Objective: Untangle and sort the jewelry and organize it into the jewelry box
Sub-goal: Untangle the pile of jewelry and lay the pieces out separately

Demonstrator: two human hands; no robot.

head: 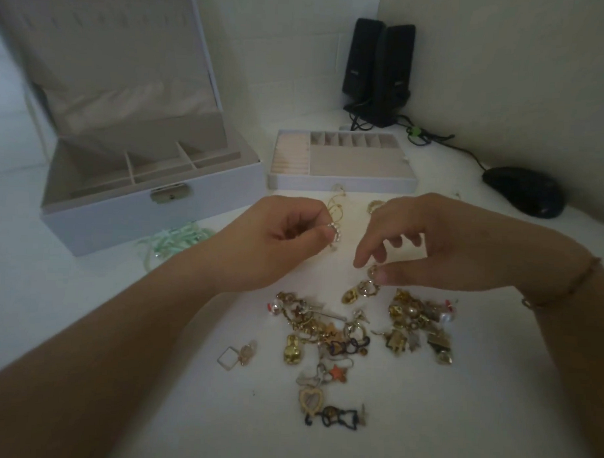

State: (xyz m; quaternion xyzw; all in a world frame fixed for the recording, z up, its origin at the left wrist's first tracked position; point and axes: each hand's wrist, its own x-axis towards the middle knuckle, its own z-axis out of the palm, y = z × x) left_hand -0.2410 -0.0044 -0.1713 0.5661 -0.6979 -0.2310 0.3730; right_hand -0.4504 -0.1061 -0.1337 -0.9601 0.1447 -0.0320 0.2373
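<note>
Above jewelry pile — both hands pinching.

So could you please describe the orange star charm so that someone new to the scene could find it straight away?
Start at the jewelry pile on the white table, in front of the open jewelry box. Follow its trailing pieces towards the person, to just above the cream heart pendant. The orange star charm is the only orange star there.

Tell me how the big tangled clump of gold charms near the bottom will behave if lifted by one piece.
The tangled clump would likely rise floppy, dragging hooked neighbours along. Loose outliers such as the orange star probably stay behind. Thin hooks look easily bent.
</note>
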